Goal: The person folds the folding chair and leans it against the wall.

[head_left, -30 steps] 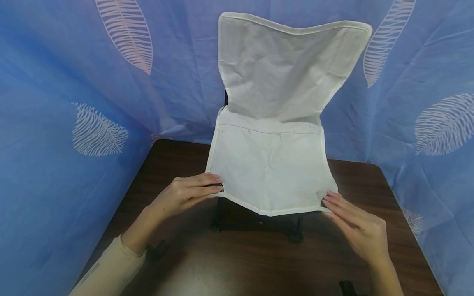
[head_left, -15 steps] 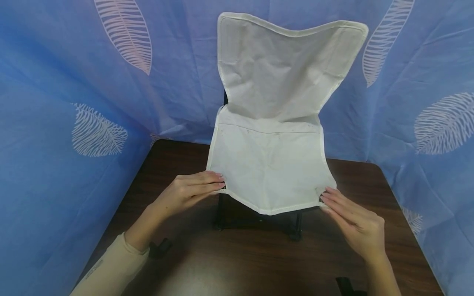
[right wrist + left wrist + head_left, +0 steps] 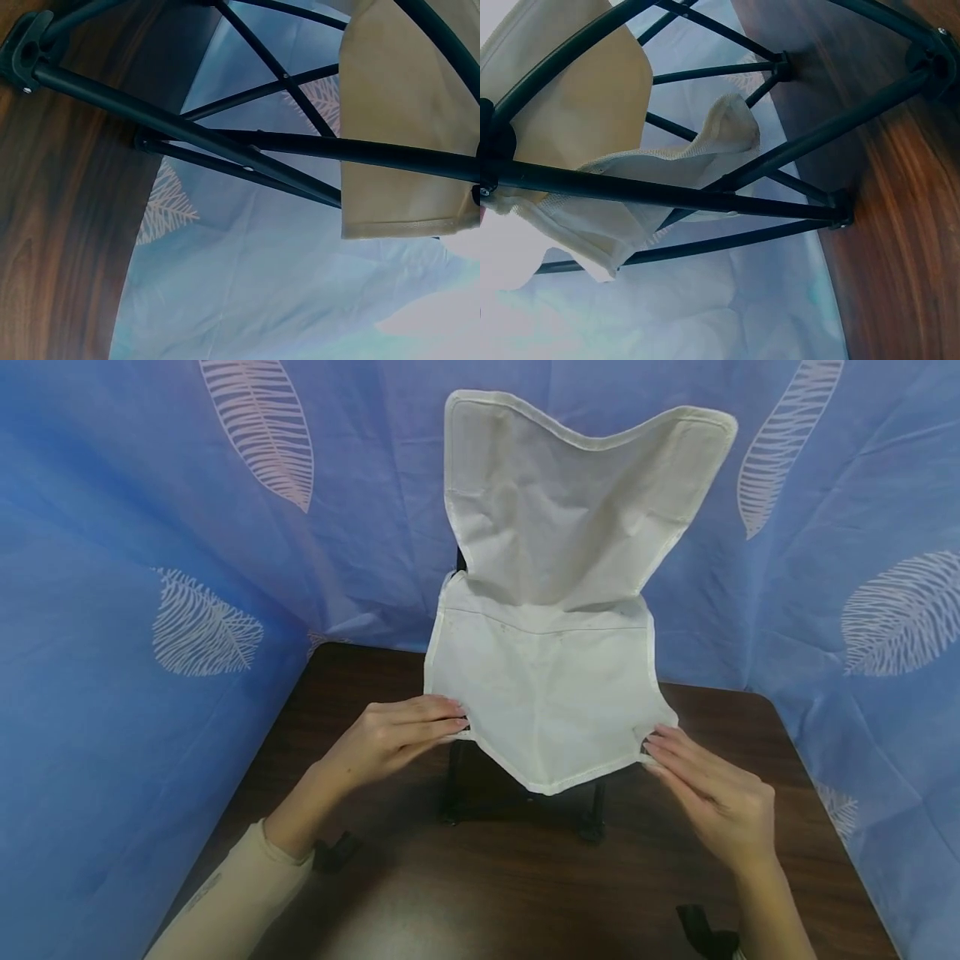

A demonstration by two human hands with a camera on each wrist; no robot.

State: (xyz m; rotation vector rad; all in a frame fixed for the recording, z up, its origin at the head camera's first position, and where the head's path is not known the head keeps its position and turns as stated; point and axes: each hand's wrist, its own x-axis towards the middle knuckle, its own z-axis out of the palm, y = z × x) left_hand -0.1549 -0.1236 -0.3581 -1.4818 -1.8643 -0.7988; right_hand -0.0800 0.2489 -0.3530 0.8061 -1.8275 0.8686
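Observation:
A folding camp chair stands on the table, its off-white fabric seat [image 3: 540, 693] and backrest [image 3: 558, 518] facing me in the head view. My left hand [image 3: 390, 735] pinches the seat's front left corner, fingertips on top of the cloth. At the front right corner, my right hand [image 3: 716, 802] pinches the fabric the same way. Between the hands, the seat's front edge sags to a point. Dark tubular legs [image 3: 780, 157] cross beneath the fabric in the left wrist view, and matching frame tubes [image 3: 187, 135] appear in the right wrist view. Both thumbs are mostly hidden.
The dark wood-grain table [image 3: 465, 893] has rounded back corners. Blue curtains [image 3: 367, 485] with white leaf prints surround it on the back and both sides. Black wrist mounts [image 3: 337, 852] hang under the forearms.
Both hands have moved slightly inward and upward with the seat corners. The front edge dips more sharply in the middle, and the backrest's top edge sags more.

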